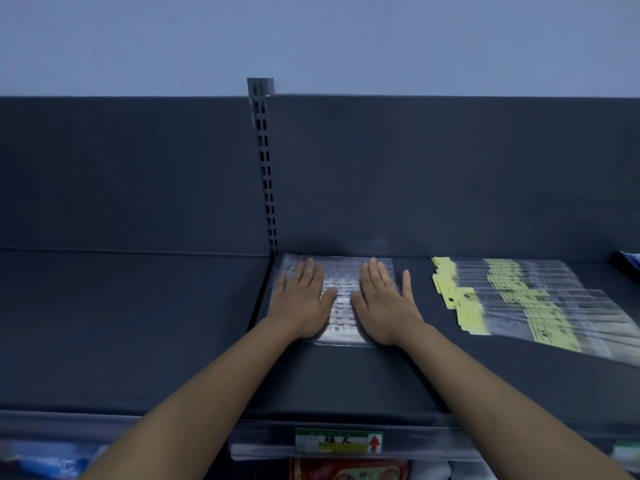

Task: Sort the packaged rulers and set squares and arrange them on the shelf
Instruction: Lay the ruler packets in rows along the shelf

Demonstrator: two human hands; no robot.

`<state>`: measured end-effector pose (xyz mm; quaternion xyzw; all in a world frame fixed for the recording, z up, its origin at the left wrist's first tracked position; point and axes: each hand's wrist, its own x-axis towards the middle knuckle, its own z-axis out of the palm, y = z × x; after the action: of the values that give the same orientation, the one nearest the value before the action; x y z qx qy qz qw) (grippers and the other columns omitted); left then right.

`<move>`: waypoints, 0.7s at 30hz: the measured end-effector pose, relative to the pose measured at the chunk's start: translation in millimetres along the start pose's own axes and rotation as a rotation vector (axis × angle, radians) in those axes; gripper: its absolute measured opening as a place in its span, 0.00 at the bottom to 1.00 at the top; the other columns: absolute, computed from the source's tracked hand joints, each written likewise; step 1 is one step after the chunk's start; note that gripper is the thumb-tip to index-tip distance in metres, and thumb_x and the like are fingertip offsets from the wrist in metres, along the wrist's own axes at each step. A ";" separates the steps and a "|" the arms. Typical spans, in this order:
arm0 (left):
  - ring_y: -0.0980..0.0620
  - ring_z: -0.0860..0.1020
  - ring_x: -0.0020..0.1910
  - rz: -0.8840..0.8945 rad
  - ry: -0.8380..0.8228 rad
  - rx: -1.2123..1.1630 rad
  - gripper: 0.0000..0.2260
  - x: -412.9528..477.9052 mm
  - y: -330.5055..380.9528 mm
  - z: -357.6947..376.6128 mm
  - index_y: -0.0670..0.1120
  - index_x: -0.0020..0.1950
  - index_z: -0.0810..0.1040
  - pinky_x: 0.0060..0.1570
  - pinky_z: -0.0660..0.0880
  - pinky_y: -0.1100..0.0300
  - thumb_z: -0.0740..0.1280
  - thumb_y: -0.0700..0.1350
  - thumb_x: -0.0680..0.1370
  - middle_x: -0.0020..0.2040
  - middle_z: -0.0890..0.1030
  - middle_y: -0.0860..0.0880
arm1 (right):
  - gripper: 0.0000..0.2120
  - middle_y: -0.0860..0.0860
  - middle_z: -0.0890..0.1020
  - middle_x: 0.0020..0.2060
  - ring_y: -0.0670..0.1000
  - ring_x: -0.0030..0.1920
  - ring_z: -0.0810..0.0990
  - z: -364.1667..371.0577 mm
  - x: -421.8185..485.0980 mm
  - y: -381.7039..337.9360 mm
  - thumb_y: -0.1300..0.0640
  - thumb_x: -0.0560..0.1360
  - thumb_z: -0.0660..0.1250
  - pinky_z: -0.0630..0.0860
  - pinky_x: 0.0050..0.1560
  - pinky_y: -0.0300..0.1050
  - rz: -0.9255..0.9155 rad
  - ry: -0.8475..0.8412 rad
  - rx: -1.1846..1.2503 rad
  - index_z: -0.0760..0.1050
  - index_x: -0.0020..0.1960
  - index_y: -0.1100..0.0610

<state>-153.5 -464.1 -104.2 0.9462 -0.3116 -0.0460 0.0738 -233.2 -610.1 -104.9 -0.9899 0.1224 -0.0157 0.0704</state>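
A stack of clear packaged rulers (341,299) lies flat on the dark shelf (346,375), close to the back panel beside the slotted upright. My left hand (303,301) rests palm down on the stack's left part, fingers straight. My right hand (386,303) presses flat on its right part, with the little finger spread over the stack's right edge. Further right, a fanned row of clear packages with yellow header cards (512,299) lies on the same shelf, apart from both hands.
A slotted metal upright (265,168) divides the back panel. The left shelf bay (121,323) is bare. A green and white price label (338,441) sits on the shelf's front rail. Goods show on the lower shelf. A blue item (628,259) peeks in at far right.
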 end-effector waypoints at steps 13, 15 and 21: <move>0.51 0.38 0.77 -0.005 -0.085 -0.039 0.29 -17.3 4.2 -0.4 0.48 0.79 0.39 0.75 0.36 0.49 0.43 0.59 0.83 0.79 0.38 0.49 | 0.30 0.51 0.42 0.77 0.48 0.76 0.39 2.9 -17.4 -1.1 0.44 0.81 0.40 0.37 0.75 0.51 -0.044 -0.065 0.039 0.38 0.77 0.58; 0.51 0.37 0.77 -0.009 -0.064 -0.059 0.29 -17.8 3.9 -3.9 0.48 0.79 0.39 0.75 0.36 0.50 0.44 0.59 0.82 0.79 0.37 0.49 | 0.31 0.52 0.41 0.77 0.48 0.76 0.38 0.2 -17.9 -0.8 0.43 0.81 0.40 0.36 0.75 0.51 -0.039 -0.068 0.052 0.37 0.77 0.58; 0.52 0.38 0.78 -0.034 -0.088 -0.047 0.25 -19.1 -6.3 -6.1 0.51 0.79 0.39 0.74 0.36 0.49 0.41 0.54 0.84 0.79 0.38 0.50 | 0.31 0.52 0.39 0.77 0.48 0.76 0.36 -1.6 -22.6 5.9 0.43 0.81 0.40 0.34 0.74 0.52 -0.037 -0.076 0.047 0.36 0.77 0.58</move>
<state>-164.4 -447.1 -98.4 0.9464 -0.2974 -0.0961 0.0813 -256.6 -610.5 -104.4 -0.9899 0.1010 0.0177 0.0981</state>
